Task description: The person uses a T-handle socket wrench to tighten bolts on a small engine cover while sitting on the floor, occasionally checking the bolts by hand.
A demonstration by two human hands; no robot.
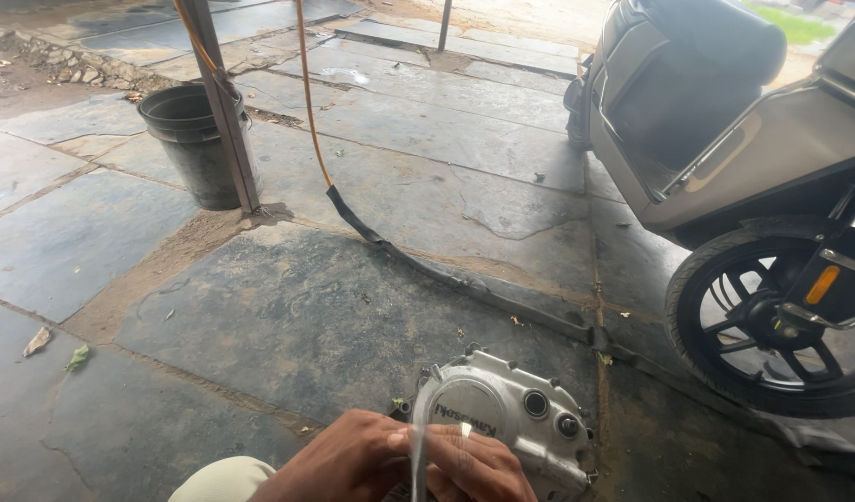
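Silver engine cover [516, 414]: rounded, bolt-holed, grimy, on stone.

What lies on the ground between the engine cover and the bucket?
In the head view, mostly bare stone slabs separate the engine cover from the bucket; a black-sleeved orange hose crosses beside that stretch.

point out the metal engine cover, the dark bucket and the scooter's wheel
metal engine cover [530, 409], head view, on its silver face right of the round centre
dark bucket [190, 153], head view, on its outer wall left of the post
scooter's wheel [771, 321], head view, on the black spokes near the hub
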